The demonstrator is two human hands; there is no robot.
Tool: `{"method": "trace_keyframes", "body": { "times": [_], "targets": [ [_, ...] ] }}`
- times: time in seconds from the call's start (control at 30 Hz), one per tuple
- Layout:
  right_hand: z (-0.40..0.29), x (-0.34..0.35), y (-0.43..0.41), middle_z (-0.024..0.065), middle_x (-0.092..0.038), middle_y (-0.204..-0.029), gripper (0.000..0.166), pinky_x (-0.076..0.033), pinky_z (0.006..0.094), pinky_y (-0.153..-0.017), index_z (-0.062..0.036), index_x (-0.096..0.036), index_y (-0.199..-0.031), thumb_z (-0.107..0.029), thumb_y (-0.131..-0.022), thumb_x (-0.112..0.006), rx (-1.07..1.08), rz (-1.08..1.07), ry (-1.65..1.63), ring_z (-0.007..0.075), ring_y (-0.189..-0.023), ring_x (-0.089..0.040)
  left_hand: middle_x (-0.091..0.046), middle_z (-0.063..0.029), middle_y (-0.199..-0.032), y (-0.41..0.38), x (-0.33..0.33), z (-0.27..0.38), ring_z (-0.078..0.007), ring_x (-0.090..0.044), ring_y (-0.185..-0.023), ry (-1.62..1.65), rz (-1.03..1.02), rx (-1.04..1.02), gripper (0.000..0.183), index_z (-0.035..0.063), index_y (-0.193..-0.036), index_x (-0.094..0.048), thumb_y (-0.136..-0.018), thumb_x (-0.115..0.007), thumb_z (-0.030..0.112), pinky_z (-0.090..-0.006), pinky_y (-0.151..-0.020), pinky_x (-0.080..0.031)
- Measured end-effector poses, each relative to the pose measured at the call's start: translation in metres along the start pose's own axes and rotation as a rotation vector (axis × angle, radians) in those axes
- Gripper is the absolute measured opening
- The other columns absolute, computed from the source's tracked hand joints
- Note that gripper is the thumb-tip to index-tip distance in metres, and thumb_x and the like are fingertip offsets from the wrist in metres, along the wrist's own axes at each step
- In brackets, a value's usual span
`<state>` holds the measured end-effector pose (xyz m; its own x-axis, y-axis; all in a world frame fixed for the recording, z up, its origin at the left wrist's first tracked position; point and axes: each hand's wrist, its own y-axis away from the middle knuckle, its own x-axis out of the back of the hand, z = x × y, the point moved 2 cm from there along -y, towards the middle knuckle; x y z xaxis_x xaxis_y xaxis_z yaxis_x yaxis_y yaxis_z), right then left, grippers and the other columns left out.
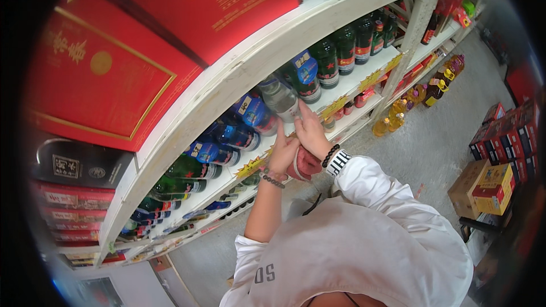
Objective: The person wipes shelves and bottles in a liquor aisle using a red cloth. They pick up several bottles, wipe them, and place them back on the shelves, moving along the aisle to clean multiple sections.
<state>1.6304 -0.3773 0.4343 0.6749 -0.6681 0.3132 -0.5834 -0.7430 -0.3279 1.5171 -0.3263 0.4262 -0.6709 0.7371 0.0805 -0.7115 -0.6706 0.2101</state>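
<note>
A clear glass bottle (280,99) stands at the front of the shelf, in a row of green and blue bottles. My left hand (283,152) has its fingers at the left of the bottle's lower end. On the other side, my right hand (312,131) rests its fingers against the same end, so the bottle is between them. A crumpled red cloth (304,163) hangs just under both hands; which hand keeps hold of it is hidden. Blue bottles with blue neck tags (252,113) are left of the clear one, a tagged green bottle (303,77) right of it.
Yellow starburst price tags (250,167) line the white shelf edge (341,101). Large red gift boxes (106,68) fill the shelf above. Oil bottles (396,113) stand on the concrete floor at right, with stacked cartons (490,189) farther off.
</note>
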Motion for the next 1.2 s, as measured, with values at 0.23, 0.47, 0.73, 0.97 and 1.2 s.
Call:
{"method": "trace_keyframes", "body": {
  "times": [0.23,0.47,0.73,0.97,1.2],
  "targets": [
    [0.004,0.002,0.0,0.0279,-0.049,-0.124,0.05,-0.036,0.0439,-0.096,0.0087,-0.036,-0.13,-0.009,-0.084,-0.044,0.044,0.02,0.017,0.0411,-0.111,-0.048,-0.06,-0.0123,-0.107,0.004,-0.009,0.015,-0.0108,-0.057,-0.084,0.126,0.013,0.01,0.084,0.0098,-0.148,0.006,-0.088,-0.052,0.002,-0.0241,-0.074,-0.047],
    [-0.021,0.037,0.031,0.0226,-0.056,-0.116,0.037,-0.044,0.0385,-0.089,0.0007,-0.05,-0.123,-0.018,-0.091,-0.046,-0.07,0.007,-0.175,0.0362,-0.107,-0.054,-0.059,-0.0042,-0.088,0.028,0.001,0.025,-0.008,-0.054,-0.074,0.1,0.024,-0.015,0.06,0.0052,-0.143,-0.027,-0.086,-0.045,-0.001,-0.0221,-0.067,-0.046],
    [-0.034,0.054,0.104,0.0221,-0.05,-0.125,0.054,-0.041,0.0404,-0.095,-0.0008,-0.039,-0.133,-0.031,-0.09,-0.052,-0.074,-0.043,-0.136,0.0342,-0.113,-0.052,-0.06,-0.0057,-0.095,0.027,-0.038,0.044,-0.0116,-0.058,-0.084,0.483,0.052,0.068,0.033,0.0023,-0.125,-0.05,-0.092,-0.047,0.009,-0.0249,-0.075,-0.048],
    [0.001,0.085,0.093,0.0204,-0.057,-0.115,0.044,-0.047,0.0379,-0.086,-0.0019,-0.045,-0.127,-0.022,-0.089,-0.056,-0.23,0.046,-0.234,0.0342,-0.104,-0.058,-0.045,-0.0098,-0.125,0.022,-0.091,0.039,-0.0162,-0.049,-0.109,0.363,-0.106,0.003,0.052,0.006,-0.139,-0.031,-0.093,-0.053,0.014,-0.0293,-0.093,-0.043],
    [0.032,0.159,0.027,0.0193,-0.056,-0.11,0.05,-0.046,0.042,-0.083,-0.0035,-0.048,-0.125,-0.038,-0.089,-0.052,-0.101,-0.318,0.041,0.0355,-0.099,-0.056,-0.048,-0.011,-0.124,-0.025,-0.135,0.045,-0.0185,-0.05,-0.112,0.454,0.08,0.054,0.046,0.0056,-0.136,-0.034,-0.093,-0.051,0.009,-0.0316,-0.095,-0.043]
  ]
}}
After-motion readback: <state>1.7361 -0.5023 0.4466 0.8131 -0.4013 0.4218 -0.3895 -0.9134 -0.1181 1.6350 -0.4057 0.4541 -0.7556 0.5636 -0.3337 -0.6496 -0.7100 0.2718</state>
